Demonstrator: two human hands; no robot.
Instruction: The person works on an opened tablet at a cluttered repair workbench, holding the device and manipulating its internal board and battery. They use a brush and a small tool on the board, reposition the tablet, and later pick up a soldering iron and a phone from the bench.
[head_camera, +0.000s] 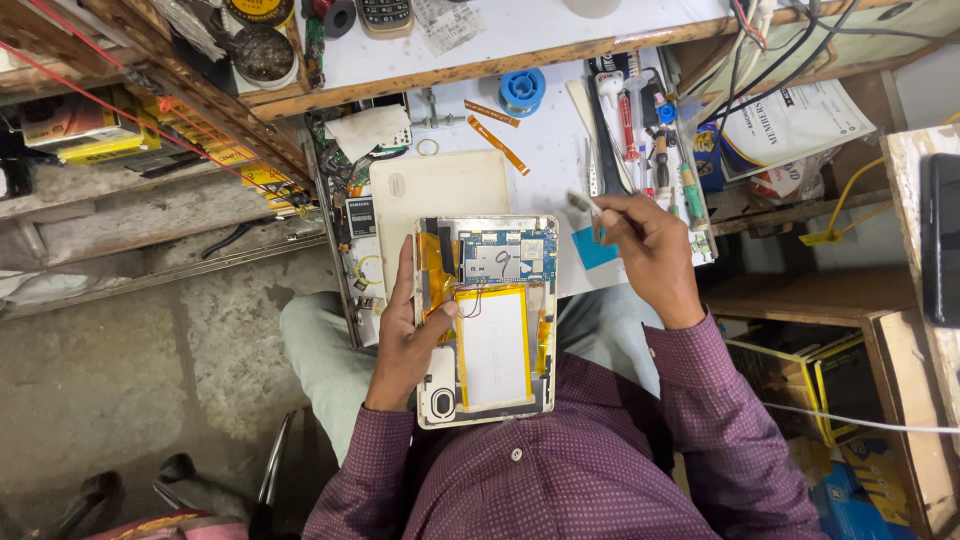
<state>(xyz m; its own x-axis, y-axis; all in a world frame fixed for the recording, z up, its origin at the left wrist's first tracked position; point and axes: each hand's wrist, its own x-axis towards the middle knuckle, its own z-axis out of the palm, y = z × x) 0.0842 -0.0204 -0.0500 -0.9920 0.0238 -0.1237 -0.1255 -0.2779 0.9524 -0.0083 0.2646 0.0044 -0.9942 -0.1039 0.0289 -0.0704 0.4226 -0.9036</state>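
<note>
The white worktop (545, 150) spreads at twelve o'clock. Below it, an opened white tablet with circuit board and flat battery (487, 320) rests on the lap, left hand (408, 335) clamped on its nine o'clock edge. Right hand (650, 255), at two o'clock, pinches a small brush (585, 204).

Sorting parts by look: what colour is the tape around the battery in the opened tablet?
Yellow-orange tape frames the white battery, seen in the head view.

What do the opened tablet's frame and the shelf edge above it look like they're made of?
The tablet frame looks like glossy white plastic, smooth and evenly coloured, though painted metal is possible. The shelf edge looks like raw wood: brown, grainy and worn.
</note>
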